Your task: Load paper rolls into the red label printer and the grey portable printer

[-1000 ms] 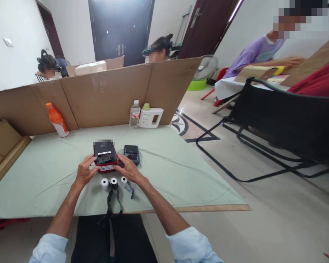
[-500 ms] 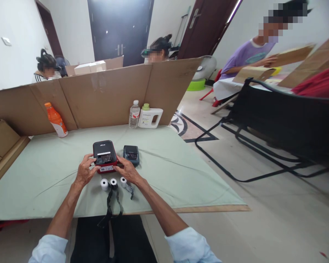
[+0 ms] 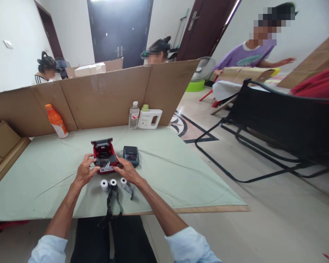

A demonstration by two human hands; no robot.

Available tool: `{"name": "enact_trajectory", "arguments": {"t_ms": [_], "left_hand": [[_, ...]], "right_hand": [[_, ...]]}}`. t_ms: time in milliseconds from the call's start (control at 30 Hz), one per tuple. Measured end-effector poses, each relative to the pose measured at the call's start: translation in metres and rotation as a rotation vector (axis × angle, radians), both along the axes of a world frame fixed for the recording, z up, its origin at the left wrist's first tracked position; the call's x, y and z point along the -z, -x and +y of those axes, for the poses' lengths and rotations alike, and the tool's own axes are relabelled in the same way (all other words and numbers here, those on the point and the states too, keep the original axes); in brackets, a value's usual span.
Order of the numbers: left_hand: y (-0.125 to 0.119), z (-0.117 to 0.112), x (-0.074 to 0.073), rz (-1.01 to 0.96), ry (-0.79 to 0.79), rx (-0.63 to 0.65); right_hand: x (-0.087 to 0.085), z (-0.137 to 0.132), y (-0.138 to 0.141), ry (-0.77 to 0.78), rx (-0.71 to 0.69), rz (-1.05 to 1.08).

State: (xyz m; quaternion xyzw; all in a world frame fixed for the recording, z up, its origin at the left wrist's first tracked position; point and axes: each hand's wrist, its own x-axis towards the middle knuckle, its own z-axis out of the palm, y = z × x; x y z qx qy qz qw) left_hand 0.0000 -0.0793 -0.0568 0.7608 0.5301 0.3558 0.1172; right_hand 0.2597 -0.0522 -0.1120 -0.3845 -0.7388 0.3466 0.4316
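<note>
A small red and black label printer (image 3: pixel 106 169) sits on the green-covered table with its lid (image 3: pixel 102 142) swung up, showing the red inside. My left hand (image 3: pixel 84 170) grips its left side, thumb at the front edge. On the opposite side my right hand (image 3: pixel 127 171) holds it the same way. Just right of the printer lies a smaller dark blue printer (image 3: pixel 131 156). In front of my hands stand three small white paper rolls: a left one (image 3: pixel 104 185), a middle one (image 3: pixel 113 183) and a right one (image 3: pixel 123 182). Dark strips trail from them towards the table's near edge.
A cardboard wall (image 3: pixel 106 98) borders the table's back. Along it stand an orange bottle (image 3: pixel 56 121), a clear water bottle (image 3: pixel 134 115) and a white jug (image 3: pixel 150 117). Cardboard (image 3: pixel 5 157) lies at the left. A black folding chair (image 3: pixel 276 124) and a person in purple (image 3: pixel 244 56) are at the right.
The printer's lid has gone from closed to raised, while both hands stay at its sides. The person at the right has lowered a cardboard piece and reached out an arm.
</note>
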Motion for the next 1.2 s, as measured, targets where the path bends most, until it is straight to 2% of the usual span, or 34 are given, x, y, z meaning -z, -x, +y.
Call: {"name": "enact_trajectory", "arguments": {"t_ms": [200, 367, 500, 700, 800, 900, 1067, 1200], "left_hand": [[-0.002, -0.001, -0.005, -0.041, 0.023, 0.031], [0.000, 0.003, -0.019, -0.048, 0.065, 0.094], [0.005, 0.016, -0.030, -0.077, 0.149, 0.159], [0.012, 0.056, -0.037, -0.124, 0.158, 0.166], [0.013, 0.078, -0.035, -0.094, 0.149, 0.152], [0.013, 0.092, -0.031, -0.070, 0.164, 0.111], [0.011, 0.091, -0.024, -0.015, 0.223, 0.044], [0.006, 0.080, -0.031, 0.023, 0.235, 0.046]], "right_hand": [[-0.004, -0.001, 0.000, 0.013, -0.027, 0.027], [-0.005, -0.001, -0.002, 0.026, -0.024, 0.014], [-0.006, -0.002, -0.002, 0.018, 0.013, -0.024], [-0.025, 0.003, 0.008, -0.255, 0.128, -0.175], [-0.036, 0.010, 0.015, -0.368, 0.091, -0.284], [-0.042, 0.014, 0.018, -0.413, 0.039, -0.350], [-0.044, 0.016, 0.019, -0.400, 0.029, -0.337], [-0.052, 0.024, 0.021, -0.341, 0.064, -0.234]]}}
